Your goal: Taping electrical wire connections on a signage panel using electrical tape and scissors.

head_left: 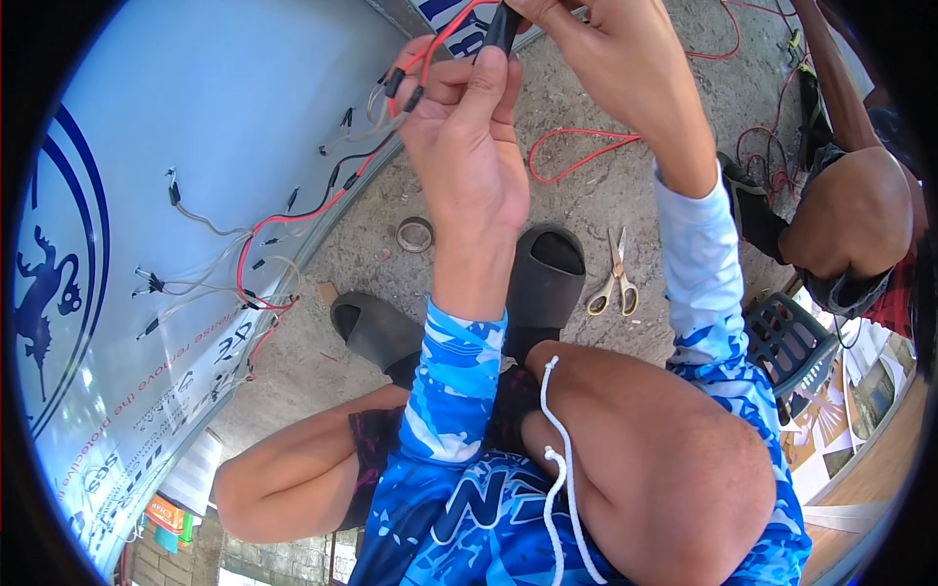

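Near the top edge, my left hand (474, 146) is closed, its thumb and fingers pinching a flat black strip (502, 29) that looks like electrical tape. A red and black wire (430, 61), with black-wrapped joints, runs over the fingers of that hand. My right hand (616, 61) is closed at the strip's upper end; its fingertips are partly cut off by the frame. From my left hand the wire bundle (327, 200) trails down across a white panel (244, 98), where thin grey leads with black ends branch off.
On the concrete floor lie a roll of black tape (415, 234), scissors (614, 278) and a loop of red wire (576, 156). My feet wear dark slides (547, 283). At right, another person's leg (850, 210) is beside a dark plastic stool (789, 342) and scattered papers (831, 420).
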Tool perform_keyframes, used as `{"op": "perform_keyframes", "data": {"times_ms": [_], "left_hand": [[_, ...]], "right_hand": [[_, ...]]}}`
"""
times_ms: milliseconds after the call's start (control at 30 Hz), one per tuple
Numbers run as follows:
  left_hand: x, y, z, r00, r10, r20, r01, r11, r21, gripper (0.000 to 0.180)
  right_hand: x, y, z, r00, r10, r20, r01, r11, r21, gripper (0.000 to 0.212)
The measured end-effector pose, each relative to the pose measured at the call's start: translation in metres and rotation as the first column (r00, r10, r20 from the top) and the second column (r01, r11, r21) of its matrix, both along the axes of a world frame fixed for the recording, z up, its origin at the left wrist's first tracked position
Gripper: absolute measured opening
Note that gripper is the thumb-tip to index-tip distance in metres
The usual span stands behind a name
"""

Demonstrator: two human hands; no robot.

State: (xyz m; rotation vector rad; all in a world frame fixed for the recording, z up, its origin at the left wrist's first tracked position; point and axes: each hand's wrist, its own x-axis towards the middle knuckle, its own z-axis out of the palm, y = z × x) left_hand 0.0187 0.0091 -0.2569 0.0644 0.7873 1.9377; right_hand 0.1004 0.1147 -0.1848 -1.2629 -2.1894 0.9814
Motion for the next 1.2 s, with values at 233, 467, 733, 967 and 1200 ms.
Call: {"op": "perform_keyframes", "data": {"times_ms": [233, 467, 733, 967, 1200], "left_hand": [[0.007, 0.001, 0.011, 0.998, 0.019, 0.053, -0.005, 0.967, -0.253, 0.033], [0.011, 0.002, 0.026, 0.996, 0.062, 0.07, -0.043, 0.971, -0.234, 0.011], [0.002, 0.007, 0.033, 0.988, 0.065, -0.142, -0.095, 0.971, -0.217, 0.006], [0.002, 0.008, 0.036, 0.962, 0.048, -0.27, -0.112, 0.968, -0.224, 0.005], [-0.007, 0.005, 0.038, 0.943, 0.051, -0.33, -0.119, 0.975, -0.188, 0.013]], "right_hand": [[0.004, 0.011, -0.003, 0.979, 0.194, 0.059, -0.198, 0.977, 0.084, 0.018], [0.011, 0.007, -0.013, 0.971, 0.221, -0.093, -0.205, 0.967, 0.154, 0.016], [0.008, 0.0, -0.027, 0.989, 0.139, 0.048, -0.147, 0.925, 0.35, 0.009], [0.011, 0.005, -0.022, 0.975, 0.186, -0.118, -0.164, 0.971, 0.176, 0.019], [0.016, 0.004, -0.004, 0.966, 0.121, -0.228, -0.174, 0.957, -0.23, 0.021]]}}
